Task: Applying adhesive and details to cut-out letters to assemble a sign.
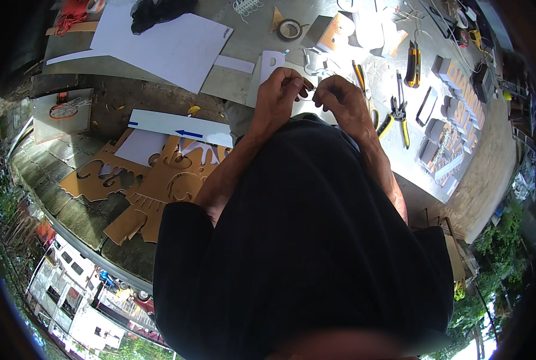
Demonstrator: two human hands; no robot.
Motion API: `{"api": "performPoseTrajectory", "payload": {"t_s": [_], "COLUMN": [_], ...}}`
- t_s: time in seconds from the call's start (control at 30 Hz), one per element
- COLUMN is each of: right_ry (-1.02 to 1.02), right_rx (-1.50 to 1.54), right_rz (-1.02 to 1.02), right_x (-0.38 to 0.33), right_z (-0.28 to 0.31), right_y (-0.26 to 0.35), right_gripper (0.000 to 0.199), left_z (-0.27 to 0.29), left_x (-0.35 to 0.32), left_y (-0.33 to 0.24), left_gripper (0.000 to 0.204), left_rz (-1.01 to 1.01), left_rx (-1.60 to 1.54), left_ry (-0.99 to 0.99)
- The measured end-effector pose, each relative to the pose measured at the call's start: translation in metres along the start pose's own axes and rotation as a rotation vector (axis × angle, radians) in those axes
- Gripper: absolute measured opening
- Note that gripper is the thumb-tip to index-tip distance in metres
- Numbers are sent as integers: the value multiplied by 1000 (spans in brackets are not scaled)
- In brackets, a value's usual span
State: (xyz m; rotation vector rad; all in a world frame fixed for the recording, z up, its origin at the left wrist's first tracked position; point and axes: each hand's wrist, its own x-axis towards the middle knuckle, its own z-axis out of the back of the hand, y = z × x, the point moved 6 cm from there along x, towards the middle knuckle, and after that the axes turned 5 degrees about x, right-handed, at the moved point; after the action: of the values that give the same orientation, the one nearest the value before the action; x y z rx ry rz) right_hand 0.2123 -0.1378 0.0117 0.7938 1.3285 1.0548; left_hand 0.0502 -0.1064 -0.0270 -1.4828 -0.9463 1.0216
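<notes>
The grip of the left hand (276,95) has thumb and finger drawn close together, and the right hand (347,105) faces it just beside, its fingertips bunched too. Whether either is clamped on anything I cannot tell (whatever might sit between the fingertips is too small and shaded). Both are over the near edge of the surface (242,45), around its middle.

A white cut-out panel (273,59) lies just beyond the left hand, farther in from that edge; whether they touch is unclear. Just beside the right hand lies a tool with an orange-and-black handle (358,74). Toward the right edge come yellow-and-black handled pliers (399,108) and a yellow-and-black utility knife (413,65). Grey-sided block shapes (458,90) line the right edge, above the near right corner.

Farther in from the near edge rests a roll of dark tape (289,30). A large white sheet (166,51) covers much of the left part, black material (160,13) lying on it.
</notes>
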Motion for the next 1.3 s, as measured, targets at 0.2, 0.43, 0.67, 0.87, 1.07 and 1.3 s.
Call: {"api": "performPoseTrajectory", "payload": {"t_s": [0.2, 0.43, 0.67, 0.87, 1.07, 1.3], "right_ry": [19, -22, -91, -99, -172, -251], "right_rx": [139, 281, 217, 185, -116, -399], "right_rz": [19, -2, -4, -4, 267, 465], "right_x": [-6, -4, -6, -9, -16, -21], "right_z": [8, 13, 21, 25, 23, 20], "right_y": [1, 6, 5, 5, 26, 36], "right_gripper": [12, 17, 17, 17, 19, 21], "left_z": [2, -5, -17, -17, -13, -13], "left_x": [4, 10, 7, 6, 7, 7], "left_y": [-2, -13, 2, -3, -15, -17], "left_gripper": [16, 40, 30, 15, 10, 8], "left_rz": [113, -88, 35, 103, 49, 53], "left_rx": [-157, 72, 70, -160, -5, 9], "left_ry": [38, 114, 242, 146, 110, 114]}}
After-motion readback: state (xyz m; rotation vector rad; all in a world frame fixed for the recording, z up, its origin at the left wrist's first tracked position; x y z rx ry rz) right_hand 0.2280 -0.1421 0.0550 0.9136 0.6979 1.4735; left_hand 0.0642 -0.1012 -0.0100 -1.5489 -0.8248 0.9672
